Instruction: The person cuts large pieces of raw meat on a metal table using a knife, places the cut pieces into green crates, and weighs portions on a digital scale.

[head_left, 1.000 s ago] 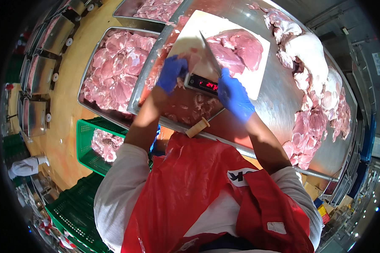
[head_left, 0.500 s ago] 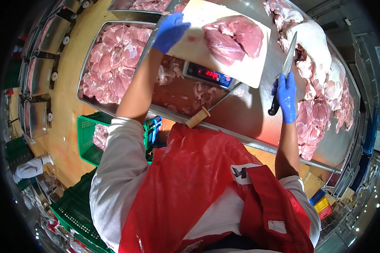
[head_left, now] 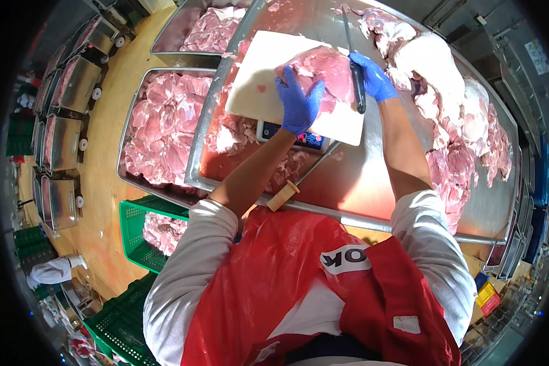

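A large piece of pink raw meat (head_left: 326,67) lies on a white cutting board (head_left: 247,91). My left hand (head_left: 299,102), in a blue glove, rests at its near left side with thumb and fingers spread. At the right edge of the meat, my blue-gloved right hand (head_left: 375,79) is closed on a knife (head_left: 358,88). The black handle points toward me and the blade points away. Under the board's near edge sits a digital scale (head_left: 314,141), partly covered by my left wrist and the board.
Metal tubs of meat cuts (head_left: 161,131) stand left of the steel table (head_left: 384,177). Large carcass pieces (head_left: 433,64) lie along its right side. A sharpening rod with a pale handle (head_left: 282,196) lies at the near edge. A green crate (head_left: 134,235) is below left.
My left hand has come from the board's left side onto the meat. My right hand has brought the knife leftward to the meat's right edge. The whole view has shifted.
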`<state>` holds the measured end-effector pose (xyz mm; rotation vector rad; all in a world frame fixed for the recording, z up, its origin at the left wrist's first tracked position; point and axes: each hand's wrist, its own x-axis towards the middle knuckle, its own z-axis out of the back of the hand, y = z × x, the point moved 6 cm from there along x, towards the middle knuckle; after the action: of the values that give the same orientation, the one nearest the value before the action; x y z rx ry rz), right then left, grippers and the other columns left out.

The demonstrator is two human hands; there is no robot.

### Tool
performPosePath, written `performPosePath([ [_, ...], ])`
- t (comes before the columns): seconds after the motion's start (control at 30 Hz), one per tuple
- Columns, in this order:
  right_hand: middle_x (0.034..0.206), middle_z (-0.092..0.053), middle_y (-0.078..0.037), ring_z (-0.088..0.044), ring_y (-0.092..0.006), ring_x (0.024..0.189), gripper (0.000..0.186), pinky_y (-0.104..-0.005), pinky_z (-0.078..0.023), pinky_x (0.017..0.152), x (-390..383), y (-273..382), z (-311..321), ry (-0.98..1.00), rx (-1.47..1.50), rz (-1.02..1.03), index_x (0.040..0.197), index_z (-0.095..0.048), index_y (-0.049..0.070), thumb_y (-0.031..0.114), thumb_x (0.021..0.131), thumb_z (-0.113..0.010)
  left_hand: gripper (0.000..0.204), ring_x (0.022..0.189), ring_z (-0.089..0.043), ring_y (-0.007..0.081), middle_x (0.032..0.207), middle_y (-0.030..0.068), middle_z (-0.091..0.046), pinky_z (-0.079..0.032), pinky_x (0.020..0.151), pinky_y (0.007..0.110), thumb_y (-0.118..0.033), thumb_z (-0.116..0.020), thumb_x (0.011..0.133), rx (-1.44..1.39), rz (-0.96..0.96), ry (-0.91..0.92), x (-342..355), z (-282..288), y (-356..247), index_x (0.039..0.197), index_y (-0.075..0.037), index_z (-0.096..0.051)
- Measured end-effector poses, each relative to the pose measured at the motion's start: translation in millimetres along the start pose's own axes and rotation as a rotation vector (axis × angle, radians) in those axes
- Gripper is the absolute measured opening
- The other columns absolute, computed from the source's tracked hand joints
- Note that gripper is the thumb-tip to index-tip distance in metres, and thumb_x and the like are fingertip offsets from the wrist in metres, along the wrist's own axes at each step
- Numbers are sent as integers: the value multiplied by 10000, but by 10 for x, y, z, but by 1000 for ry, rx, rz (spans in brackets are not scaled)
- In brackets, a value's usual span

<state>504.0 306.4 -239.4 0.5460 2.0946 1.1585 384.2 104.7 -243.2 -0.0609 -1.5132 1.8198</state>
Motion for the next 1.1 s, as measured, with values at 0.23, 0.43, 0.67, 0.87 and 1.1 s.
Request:
performPosePath([
  [0.23, 890, -638, -17, -573, -106, 796, 231, -234, -483, 757, -414, -78, -876, 197, -449, 187, 1061, -655, 41, 249, 969, -613, 584, 1117, -574, 282, 1207, 204, -598, -444, 996, 363, -280, -588, 933, -520, 252, 198, 572, 119, 529, 1356, 95, -442],
  [0.43, 993, -670, -42, -593, -138, 912, 281, -292, -486, 847, -576, 130, -997, 128, -748, 221, 1110, -663, 3, 240, 986, -575, 325, 985, -597, 178, 1051, 88, -642, -490, 898, 314, -207, -593, 881, -524, 418, 441, 704, 301, 796, 1120, 5, -651],
  [0.67, 1086, -682, -48, -599, -106, 983, 255, -274, -492, 900, 192, 345, -628, 307, -315, 46, 1084, -682, 33, 248, 955, -638, 491, 1098, -557, 306, 1214, 185, -575, -313, 1099, 454, -242, -667, 815, -50, 58, 391, 189, 308, 222, 1209, 39, -584],
  [0.87, 904, -602, 26, -539, -84, 784, 350, -226, -481, 717, -17, -55, -601, 317, -323, -16, 1207, -650, 43, 297, 967, -633, 919, 1427, -227, 429, 1508, 268, -289, -120, 1196, 508, -348, -654, 870, -261, -3, 37, -382, 239, -2, 1536, 48, -159],
  [1.1, 891, -591, 26, -515, -71, 766, 264, -227, -462, 680, -542, -113, -644, 86, -364, 216, 1162, -622, 51, 262, 1004, -593, 731, 1330, -424, 361, 1416, 248, -431, -324, 1123, 438, -233, -638, 893, -347, -39, 287, 416, 281, 353, 1489, 24, -304],
])
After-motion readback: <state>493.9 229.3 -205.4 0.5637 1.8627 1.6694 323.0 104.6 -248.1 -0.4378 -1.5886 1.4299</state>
